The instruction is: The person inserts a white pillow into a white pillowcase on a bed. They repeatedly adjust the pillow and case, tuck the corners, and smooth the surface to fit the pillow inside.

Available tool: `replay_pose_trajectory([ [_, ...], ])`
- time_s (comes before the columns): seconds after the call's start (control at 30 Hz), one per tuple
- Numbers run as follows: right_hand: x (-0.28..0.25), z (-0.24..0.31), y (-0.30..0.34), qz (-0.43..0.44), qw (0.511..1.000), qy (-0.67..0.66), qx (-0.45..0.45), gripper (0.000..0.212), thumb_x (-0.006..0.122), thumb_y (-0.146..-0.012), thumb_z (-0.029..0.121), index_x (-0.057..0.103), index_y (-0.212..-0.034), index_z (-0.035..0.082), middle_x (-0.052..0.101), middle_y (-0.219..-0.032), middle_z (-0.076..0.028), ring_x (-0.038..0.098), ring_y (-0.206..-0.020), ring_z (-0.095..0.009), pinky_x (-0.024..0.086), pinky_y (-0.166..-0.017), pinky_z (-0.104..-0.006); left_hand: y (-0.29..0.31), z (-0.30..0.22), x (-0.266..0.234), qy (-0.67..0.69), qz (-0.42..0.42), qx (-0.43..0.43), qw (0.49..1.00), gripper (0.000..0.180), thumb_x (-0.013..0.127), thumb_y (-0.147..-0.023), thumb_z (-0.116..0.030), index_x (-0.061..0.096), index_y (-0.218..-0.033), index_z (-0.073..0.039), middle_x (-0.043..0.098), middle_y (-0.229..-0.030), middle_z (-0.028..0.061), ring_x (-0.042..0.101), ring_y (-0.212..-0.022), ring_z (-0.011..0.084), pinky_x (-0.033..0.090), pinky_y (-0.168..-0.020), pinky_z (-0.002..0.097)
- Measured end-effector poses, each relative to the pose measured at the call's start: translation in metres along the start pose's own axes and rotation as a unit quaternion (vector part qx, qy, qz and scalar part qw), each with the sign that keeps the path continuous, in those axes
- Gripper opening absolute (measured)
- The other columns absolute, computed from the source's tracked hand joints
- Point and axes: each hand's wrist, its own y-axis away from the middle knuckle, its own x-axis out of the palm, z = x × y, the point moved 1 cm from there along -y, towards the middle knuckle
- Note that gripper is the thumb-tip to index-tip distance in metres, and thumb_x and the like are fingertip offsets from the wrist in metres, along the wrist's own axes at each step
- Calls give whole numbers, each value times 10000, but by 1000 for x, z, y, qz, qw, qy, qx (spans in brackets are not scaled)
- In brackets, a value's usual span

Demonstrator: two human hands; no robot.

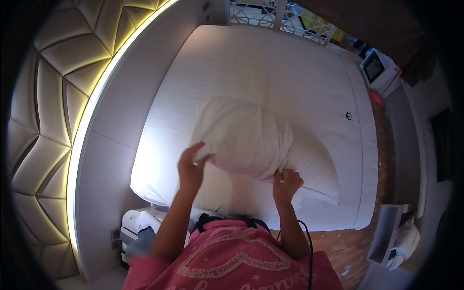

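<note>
A white pillowcase (241, 135) lies over most of a plump white pillow (311, 162) on the bed, and the pillow's bare right end sticks out of it. My right hand (288, 186) pinches the near edge of the pillowcase at its opening, where the cloth bunches. At the case's near left corner is my left hand (192, 169), its thumb and fingers apart and touching the cloth. Whether those fingertips grip any fabric is hard to see. Another white pillow-like shape (212, 193) lies under the case, close to my body.
A white-sheeted bed (309, 72) spreads out ahead. On the left runs a padded wall (53, 106) edged by a light strip (89, 111). A white lattice screen (256, 14) stands at the far end. A black cable (308, 237) hangs by my right arm; a shelf (384, 232) stands at right.
</note>
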Motion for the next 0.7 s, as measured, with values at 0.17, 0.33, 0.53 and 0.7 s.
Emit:
replay_pose_trajectory([
  [0.17,-28,-32,9,-1,998,54,44,212,737,-848,219,575,-752,122,565,-750,-26,550,-789,-269,332,-745,-445,-25,28,-3,137,-76,-91,983,236,726,-870,30,706,-1100,-17,686,-1038,101,656,-954,187,520,-848,304],
  [0.33,-30,-49,22,6,990,93,104,232,737,-883,269,602,-965,99,603,-977,-72,549,-965,-286,349,-858,-475,-16,23,10,71,-75,-55,993,195,744,-877,-19,693,-1064,-4,661,-981,107,650,-924,210,523,-835,317],
  [0.53,0,-4,36,89,990,50,-97,992,849,-746,434,352,-1518,58,378,-1557,-173,310,-1459,-381,209,-1142,-579,-6,12,3,-53,-55,79,994,215,778,-824,-29,682,-1016,-18,649,-905,150,621,-851,350,494,-748,407],
  [0.7,36,-51,7,47,971,230,-44,763,775,-774,217,441,-1449,97,437,-1522,-103,352,-1451,-328,207,-1151,-582,5,-13,6,-47,-27,151,987,298,748,-753,60,676,-1026,-35,605,-853,167,589,-815,380,469,-698,445],
])
